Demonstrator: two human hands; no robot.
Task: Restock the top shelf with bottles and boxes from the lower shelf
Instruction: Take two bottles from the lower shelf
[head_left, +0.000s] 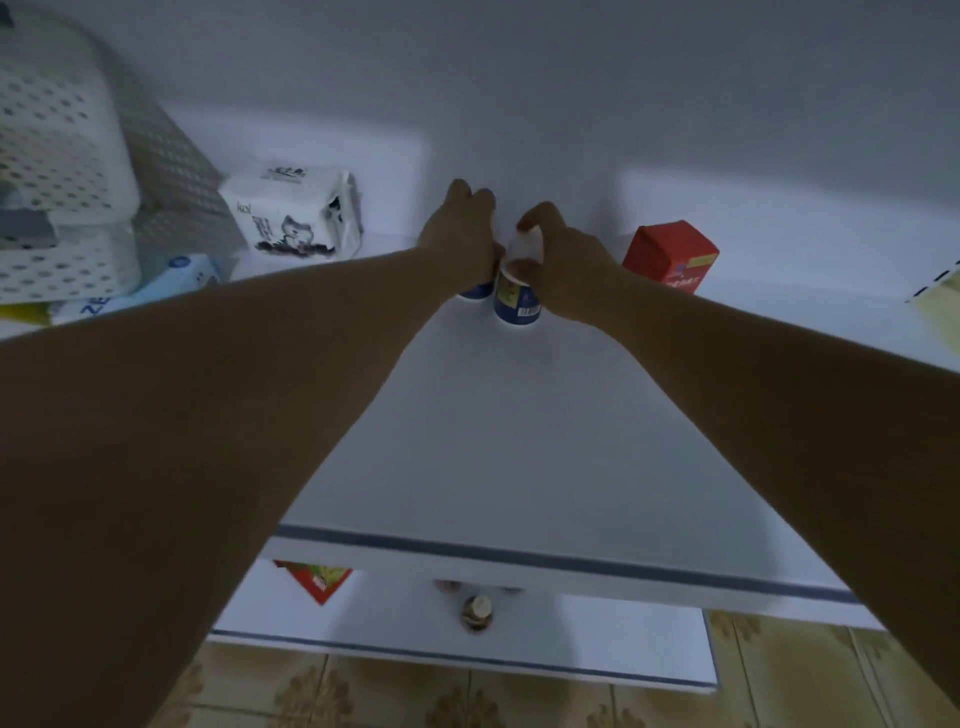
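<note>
Fingers (537, 214) of your right hand (569, 260) curl round the blue-labelled bottle (517, 299) at its white top; your left hand (457, 234) wraps a second bottle (475, 292). Both are likely light, rigid and slick, so grip the body.

A plain white wall (571, 78) backs white shelving (519, 441) (blue-striped front edges) above tan patterned floor tiles (805, 675), dimly lit.
</note>
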